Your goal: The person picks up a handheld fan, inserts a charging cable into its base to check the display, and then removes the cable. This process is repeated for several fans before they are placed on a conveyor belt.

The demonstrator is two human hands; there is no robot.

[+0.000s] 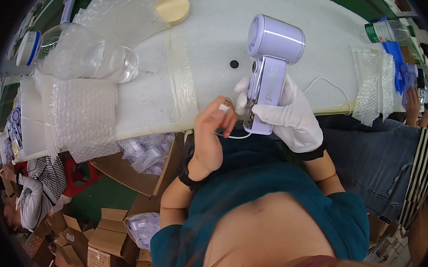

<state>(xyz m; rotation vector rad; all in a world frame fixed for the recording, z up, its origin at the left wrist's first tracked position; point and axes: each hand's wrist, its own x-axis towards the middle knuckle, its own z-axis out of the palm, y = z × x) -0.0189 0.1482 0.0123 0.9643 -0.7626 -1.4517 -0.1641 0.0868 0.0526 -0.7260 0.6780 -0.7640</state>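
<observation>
In my gloved right hand (294, 115) is a lavender handheld fan (276, 40), held by its handle with the round head up and away from me. White glove fingers wrap the handle's lower part from both sides. My bare left hand (211, 128), just left of the handle, pinches a small white cable plug (224, 108) between thumb and fingers. A thin white cable (239, 137) runs below this hand toward the fan's base; whether it joins the fan cannot be made out. Beyond my left hand, a small black disc (234, 64) lies on the white table (207, 30).
Bubble wrap (86, 115) hangs over the table edge at left, near a large clear jar (84, 53). A beige round block (173, 10) sits at the back. More bubble wrap (369, 83) and a bottle (385, 31) are at right. Cardboard boxes (107, 240) stand below; people sit on both sides.
</observation>
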